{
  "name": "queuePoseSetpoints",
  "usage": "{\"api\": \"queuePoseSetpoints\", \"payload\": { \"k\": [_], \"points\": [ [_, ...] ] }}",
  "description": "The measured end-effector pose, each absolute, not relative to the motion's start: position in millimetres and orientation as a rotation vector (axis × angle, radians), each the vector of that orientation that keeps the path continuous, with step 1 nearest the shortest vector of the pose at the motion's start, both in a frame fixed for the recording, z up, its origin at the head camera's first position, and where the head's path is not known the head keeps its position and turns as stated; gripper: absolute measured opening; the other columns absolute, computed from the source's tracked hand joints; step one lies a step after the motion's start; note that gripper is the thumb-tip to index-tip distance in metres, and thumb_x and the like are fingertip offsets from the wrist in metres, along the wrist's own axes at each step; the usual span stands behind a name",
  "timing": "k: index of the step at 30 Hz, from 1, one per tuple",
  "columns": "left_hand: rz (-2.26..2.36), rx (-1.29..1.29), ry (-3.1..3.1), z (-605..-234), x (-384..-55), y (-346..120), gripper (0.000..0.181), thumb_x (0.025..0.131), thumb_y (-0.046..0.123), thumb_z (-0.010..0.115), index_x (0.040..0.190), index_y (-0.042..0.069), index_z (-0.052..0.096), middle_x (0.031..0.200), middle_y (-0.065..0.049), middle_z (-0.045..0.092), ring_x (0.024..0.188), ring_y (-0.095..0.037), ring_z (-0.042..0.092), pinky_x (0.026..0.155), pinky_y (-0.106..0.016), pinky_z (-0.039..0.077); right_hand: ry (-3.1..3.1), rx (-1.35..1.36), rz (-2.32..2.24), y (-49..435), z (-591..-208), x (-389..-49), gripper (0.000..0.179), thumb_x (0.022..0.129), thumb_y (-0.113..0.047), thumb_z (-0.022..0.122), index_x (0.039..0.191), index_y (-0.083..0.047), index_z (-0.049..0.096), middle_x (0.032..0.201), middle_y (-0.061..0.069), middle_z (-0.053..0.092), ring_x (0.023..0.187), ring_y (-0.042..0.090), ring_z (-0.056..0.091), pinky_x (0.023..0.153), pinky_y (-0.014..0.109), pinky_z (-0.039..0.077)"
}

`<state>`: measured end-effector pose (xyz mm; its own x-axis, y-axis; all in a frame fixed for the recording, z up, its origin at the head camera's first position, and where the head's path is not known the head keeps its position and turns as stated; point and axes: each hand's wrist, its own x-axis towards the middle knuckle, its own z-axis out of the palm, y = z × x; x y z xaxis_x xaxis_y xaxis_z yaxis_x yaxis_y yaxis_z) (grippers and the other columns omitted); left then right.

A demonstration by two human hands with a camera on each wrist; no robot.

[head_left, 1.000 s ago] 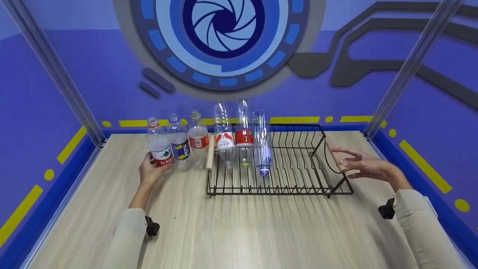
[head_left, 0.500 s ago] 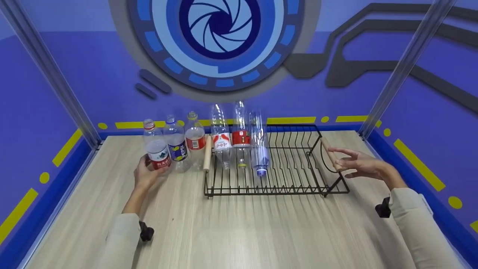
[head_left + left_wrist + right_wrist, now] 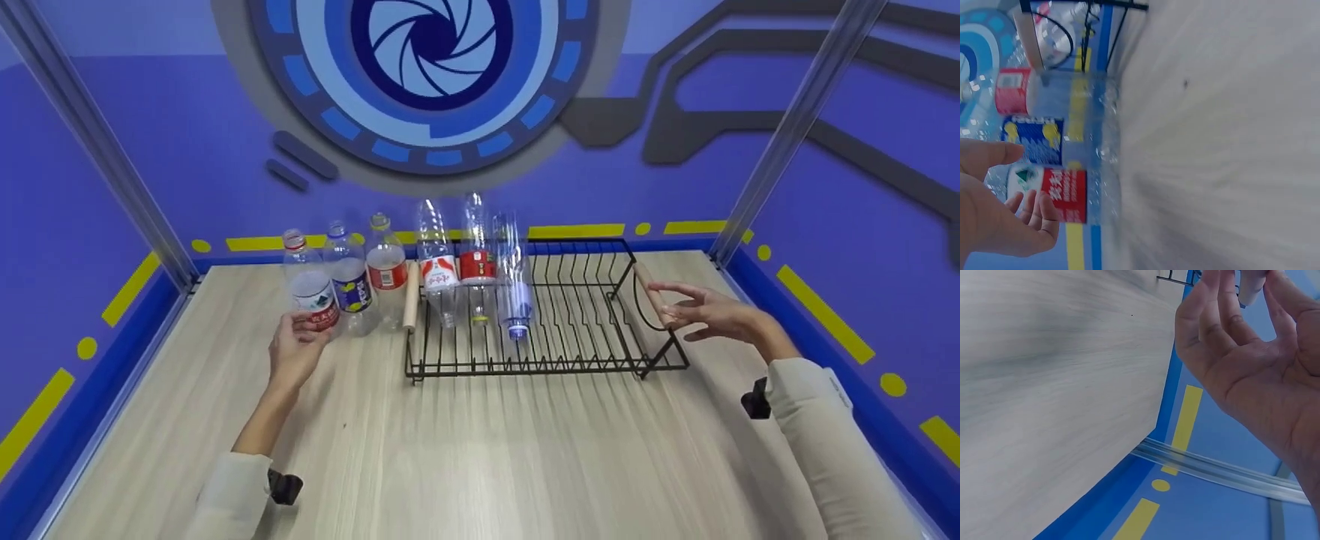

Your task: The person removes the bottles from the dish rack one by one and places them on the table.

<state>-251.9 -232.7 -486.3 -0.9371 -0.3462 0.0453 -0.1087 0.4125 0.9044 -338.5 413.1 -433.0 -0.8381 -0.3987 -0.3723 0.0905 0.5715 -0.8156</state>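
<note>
My left hand (image 3: 296,352) is just in front of a clear plastic bottle (image 3: 321,301) with a red-and-white label. In the left wrist view its thumb and fingers stand apart, not wrapped round the bottle. Next to that bottle stand a bottle with a blue lemon-printed label (image 3: 352,295) and a red-labelled bottle (image 3: 387,277), all upright and uncapped. My right hand (image 3: 712,313) holds the right wooden handle (image 3: 649,289) of a black wire dish rack (image 3: 525,370) between thumb and fingers. Several fingers are partly out of frame in the right wrist view.
Three bottles lean neck down in the rack's left part: one with a white-and-red label (image 3: 439,271), one with a red label (image 3: 478,268), one without a label (image 3: 514,298). The left wooden handle (image 3: 412,296) adjoins the standing bottles. Blue walls enclose the wooden table (image 3: 480,465).
My left hand has loosened from the red-and-white-labelled bottle and drawn back slightly; the bottle stays standing beside the others. The right hand keeps its place at the rack handle. The head view shifts a little.
</note>
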Motion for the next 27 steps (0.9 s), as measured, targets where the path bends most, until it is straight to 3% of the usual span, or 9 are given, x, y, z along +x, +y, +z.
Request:
{"api": "queuePoseSetpoints", "payload": {
  "k": [3, 7, 11, 16, 27],
  "points": [
    [-1.568, 0.314, -2.455, -479, -251, -220, 0.045, 0.096, 0.009, 0.064, 0.138, 0.001, 0.05, 0.126, -0.018, 0.059, 0.1, -0.011, 0.055, 0.08, -0.015, 0.044, 2.298, -0.243, -1.223, 411, -432, -338, 0.066, 0.105, -0.037, 0.057, 0.163, -0.026, 0.027, 0.144, 0.009, 0.06, 0.116, 0.015, 0.063, 0.093, 0.041, 0.053],
    [-1.611, 0.117, -2.512, -473, -248, -202, 0.042, 0.097, 0.009, 0.066, 0.137, 0.004, 0.055, 0.121, -0.018, 0.063, 0.104, -0.017, 0.059, 0.084, -0.019, 0.047, 2.307, -0.253, -1.222, 408, -433, -336, 0.067, 0.105, -0.039, 0.056, 0.163, -0.024, 0.025, 0.158, 0.025, 0.041, 0.123, 0.022, 0.061, 0.098, 0.046, 0.052],
    [-1.646, -0.099, -2.594, -470, -246, -187, 0.045, 0.101, 0.02, 0.065, 0.143, 0.008, 0.055, 0.127, -0.02, 0.063, 0.114, -0.03, 0.06, 0.089, -0.03, 0.048, 2.316, -0.249, -1.217, 407, -434, -334, 0.068, 0.106, -0.04, 0.055, 0.164, -0.023, 0.023, 0.159, 0.026, 0.039, 0.124, 0.022, 0.061, 0.097, 0.044, 0.052],
    [-1.699, -0.267, -2.661, -472, -248, -171, 0.054, 0.102, 0.03, 0.064, 0.151, 0.012, 0.049, 0.136, -0.019, 0.061, 0.119, -0.033, 0.058, 0.092, -0.037, 0.05, 2.335, -0.231, -1.223, 405, -433, -333, 0.068, 0.105, -0.041, 0.056, 0.163, -0.023, 0.025, 0.156, 0.025, 0.044, 0.117, 0.019, 0.062, 0.088, 0.037, 0.053],
    [-1.815, -0.391, -2.643, -483, -259, -160, 0.057, 0.1, 0.024, 0.068, 0.153, 0.015, 0.048, 0.136, -0.022, 0.058, 0.108, -0.027, 0.057, 0.084, -0.031, 0.048, 2.35, -0.251, -1.231, 405, -430, -330, 0.065, 0.106, -0.036, 0.056, 0.162, -0.021, 0.028, 0.144, 0.014, 0.058, 0.114, 0.02, 0.064, 0.085, 0.036, 0.055]
  ]
}}
